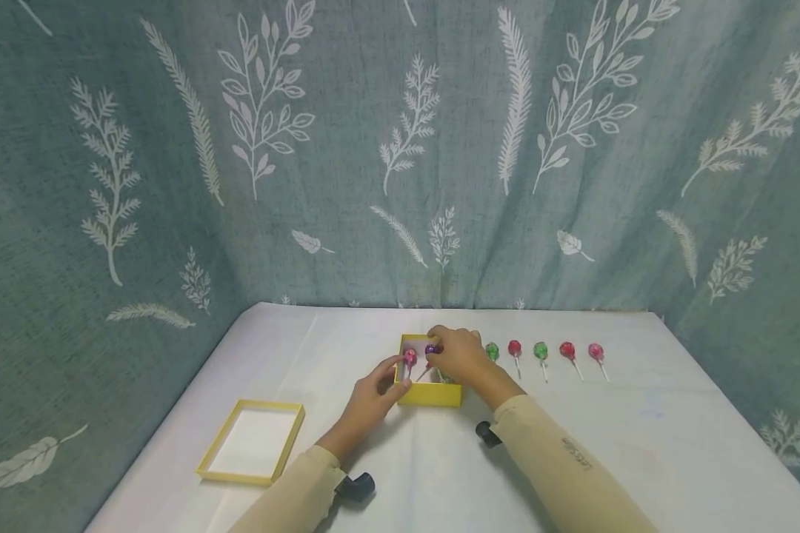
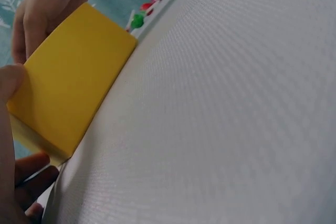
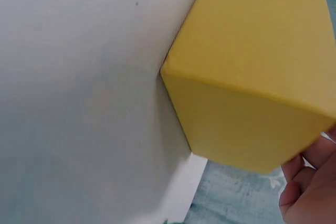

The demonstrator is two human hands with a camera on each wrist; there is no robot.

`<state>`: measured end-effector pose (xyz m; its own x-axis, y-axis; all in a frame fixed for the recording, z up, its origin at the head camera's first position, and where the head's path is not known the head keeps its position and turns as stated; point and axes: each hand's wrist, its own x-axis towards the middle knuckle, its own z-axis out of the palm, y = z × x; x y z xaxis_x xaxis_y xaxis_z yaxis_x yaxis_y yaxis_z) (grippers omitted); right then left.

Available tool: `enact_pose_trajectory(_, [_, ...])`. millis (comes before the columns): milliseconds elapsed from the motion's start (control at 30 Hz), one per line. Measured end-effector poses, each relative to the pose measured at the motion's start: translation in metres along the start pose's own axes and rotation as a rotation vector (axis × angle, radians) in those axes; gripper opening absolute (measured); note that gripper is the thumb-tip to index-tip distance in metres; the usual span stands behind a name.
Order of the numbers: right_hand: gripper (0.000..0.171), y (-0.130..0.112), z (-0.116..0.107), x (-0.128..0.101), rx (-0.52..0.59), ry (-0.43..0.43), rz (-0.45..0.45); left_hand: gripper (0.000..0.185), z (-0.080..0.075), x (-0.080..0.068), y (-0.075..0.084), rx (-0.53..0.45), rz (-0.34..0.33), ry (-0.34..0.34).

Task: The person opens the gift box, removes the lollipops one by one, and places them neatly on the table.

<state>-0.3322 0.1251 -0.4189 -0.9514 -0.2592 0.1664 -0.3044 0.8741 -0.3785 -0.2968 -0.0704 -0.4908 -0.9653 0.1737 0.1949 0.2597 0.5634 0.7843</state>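
A white cloth-covered table (image 1: 640,444) holds a small open yellow cardboard box (image 1: 430,393) at its middle. The left hand (image 1: 372,394) grips the box's left wall, steadying it. The right hand (image 1: 458,355) pinches a purple-wrapped lollipop (image 1: 430,349) over the box, seemingly placing it inside; releasing comes next. Five wrapped lollipops (image 1: 541,351) lie in a row just right.

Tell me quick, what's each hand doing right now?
Left hand: holds the near left corner of the yellow box.
Right hand: over the box, pinching a purple lollipop.
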Motion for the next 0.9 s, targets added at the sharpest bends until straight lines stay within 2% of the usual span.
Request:
enact_pose_trajectory(267, [0.029, 0.015, -0.017, -0.018, 0.095, 0.120, 0.038, 0.052, 0.005, -0.001, -0.002, -0.003, -0.020, -0.031])
enact_pose_trajectory(433, [0.027, 0.021, -0.029, -0.029, 0.145, 0.191, 0.042, 0.051, 0.000, 0.003, -0.001, -0.019, 0.004, 0.000])
enact_pose_trajectory(500, [0.027, 0.023, -0.033, -0.033, 0.159, 0.202, 0.054, 0.051, -0.002, 0.004, -0.002, -0.020, 0.015, 0.011])
enact_pose_trajectory(667, [0.030, 0.032, -0.039, -0.046, 0.169, 0.175, 0.070, 0.053, -0.003, 0.004, -0.004, -0.016, -0.002, -0.018])
enact_pose_trajectory(900, [0.033, 0.045, -0.051, -0.059, 0.128, 0.200, 0.039, 0.052, 0.001, 0.002, -0.004, -0.035, 0.000, -0.006])
